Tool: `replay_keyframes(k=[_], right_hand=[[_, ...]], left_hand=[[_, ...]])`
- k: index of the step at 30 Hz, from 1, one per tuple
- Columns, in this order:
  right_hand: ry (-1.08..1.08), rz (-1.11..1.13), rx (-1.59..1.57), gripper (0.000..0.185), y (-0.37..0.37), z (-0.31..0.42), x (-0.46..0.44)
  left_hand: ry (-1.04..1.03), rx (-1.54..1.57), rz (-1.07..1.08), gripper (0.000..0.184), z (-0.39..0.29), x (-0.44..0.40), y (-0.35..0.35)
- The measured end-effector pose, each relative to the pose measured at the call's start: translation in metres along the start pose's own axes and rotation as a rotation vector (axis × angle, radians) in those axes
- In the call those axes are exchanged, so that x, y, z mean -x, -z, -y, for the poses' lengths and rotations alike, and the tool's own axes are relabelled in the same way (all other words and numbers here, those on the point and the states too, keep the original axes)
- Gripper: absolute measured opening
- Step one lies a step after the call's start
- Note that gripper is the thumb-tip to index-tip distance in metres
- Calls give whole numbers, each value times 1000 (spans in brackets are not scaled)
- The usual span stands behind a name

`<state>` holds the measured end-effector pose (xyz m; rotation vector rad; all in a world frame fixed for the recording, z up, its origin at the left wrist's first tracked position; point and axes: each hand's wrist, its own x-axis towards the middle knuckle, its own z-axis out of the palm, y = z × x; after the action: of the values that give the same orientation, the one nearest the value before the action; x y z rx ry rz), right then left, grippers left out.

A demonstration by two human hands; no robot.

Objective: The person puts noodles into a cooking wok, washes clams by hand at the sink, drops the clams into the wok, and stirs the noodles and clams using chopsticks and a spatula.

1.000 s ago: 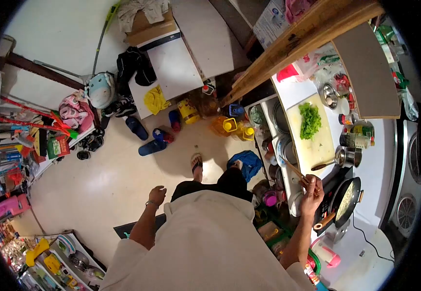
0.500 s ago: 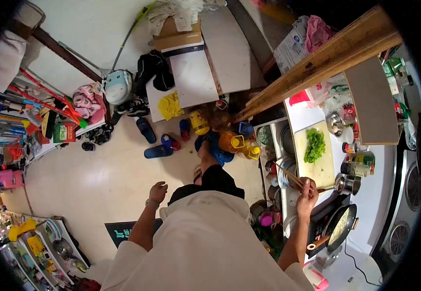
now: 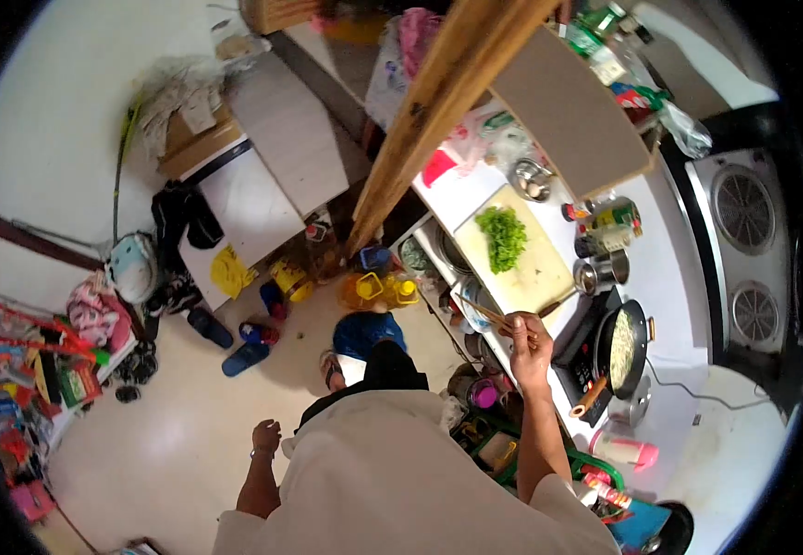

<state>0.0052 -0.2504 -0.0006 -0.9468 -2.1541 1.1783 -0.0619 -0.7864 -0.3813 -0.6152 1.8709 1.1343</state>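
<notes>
My right hand (image 3: pixel 531 350) is closed round a pair of wooden chopsticks (image 3: pixel 482 309), whose tips point up and left past the counter edge. Right of it a black pan (image 3: pixel 643 344) with pale food (image 3: pixel 621 351) inside sits on a black induction cooker (image 3: pixel 579 363), its wooden handle toward me. Green lettuce (image 3: pixel 501 238) lies on a cutting board (image 3: pixel 538 268) beyond the hand. A steel saucepan (image 3: pixel 607 269) stands between board and pan. My left hand (image 3: pixel 266 436) hangs over the floor, fingers loosely curled, holding nothing visible.
A wooden post (image 3: pixel 438 102) rises beyond the counter. Oil jugs (image 3: pixel 361 290), a blue bag (image 3: pixel 364 335) and slippers (image 3: pixel 246 357) are on the floor. A pink-capped bottle (image 3: pixel 625 450) lies near the cooker. Bottles (image 3: pixel 608 228) stand behind the board. A range hood (image 3: pixel 743 240) is at right.
The view has swung toward the counter, so the cooker and pan appear farther left. My right hand still holds the chopsticks. My feet have shifted on the floor beside the blue bag.
</notes>
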Motion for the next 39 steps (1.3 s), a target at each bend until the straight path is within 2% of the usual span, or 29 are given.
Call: replay_keyframes(k=[4, 6, 7, 11, 13, 14, 15, 17, 18, 20, 22, 23, 24, 26, 27, 28, 30, 31, 33, 34, 35, 36, 38, 39], right_hand=[[81, -93, 81, 28, 9, -3, 6], [173, -134, 242, 23, 23, -7, 13], [176, -161, 285, 21, 30, -1, 17], [83, -308, 389, 20, 55, -19, 28], [113, -355, 425, 18, 63, -37, 20], [157, -376, 467, 17, 66, -43, 12], [138, -351, 453, 15, 68, -45, 1], [167, -325, 340, 14, 68, -66, -31], [192, -326, 349, 16, 66, -86, -51], [327, -275, 410, 19, 67, -106, -98], [512, -199, 451, 19, 71, -125, -149], [520, -140, 456, 19, 73, -142, -174], [533, -80, 461, 18, 75, -160, -199], [535, -16, 494, 18, 80, -194, -246], [540, 52, 550, 19, 81, -208, -271], [553, 56, 533, 19, 80, -223, -294], [584, 41, 668, 19, 75, -244, -329], [548, 76, 626, 20, 76, -248, -342], [567, 78, 639, 23, 75, -257, -361], [571, 68, 665, 26, 75, -263, -370], [326, 180, 438, 34, 62, -291, -382], [332, 188, 431, 34, 63, -294, -386], [539, 126, 680, 55, 68, -295, -385], [464, 235, 707, 79, 71, -286, -384]], left_hand=[[-26, -34, 73, 36, -27, -9, 6], [-5, -34, 78, 37, -44, -13, 4], [-15, 60, 142, 37, -47, -24, 7], [-45, -11, 216, 36, -85, -56, -3], [-4, 320, 498, 34, -100, -77, -7], [-17, 292, 508, 34, -106, -97, -14], [72, 208, 522, 34, -114, -121, -23], [-1, -44, 360, 27, -160, -84, -57], [-17, -1, 481, 15, -170, -94, -64], [-220, 75, 581, 9, -187, -92, -93], [-311, -22, 496, 10, -207, -69, -120], [-395, -101, 415, 12, -218, -59, -131], [-466, -189, 443, 14, -214, -63, -136], [-412, 149, 557, 16, -225, -30, -152], [-813, -657, 481, 16, -233, -17, -156], [-1262, -1368, 166, 17, -235, -11, -158], [-280, 174, 299, 22, -216, 11, -171], [-281, 185, 280, 22, -216, 33, -178], [-731, -711, 74, 25, -218, 76, -184], [-726, -704, 61, 25, -213, 75, -189], [-548, -578, 42, 25, -189, 64, -182], [-372, -452, 23, 26, -170, 61, -175], [-381, -299, 92, 27, -151, 74, -171], [-61, 110, 104, 33, -168, 95, -182]])
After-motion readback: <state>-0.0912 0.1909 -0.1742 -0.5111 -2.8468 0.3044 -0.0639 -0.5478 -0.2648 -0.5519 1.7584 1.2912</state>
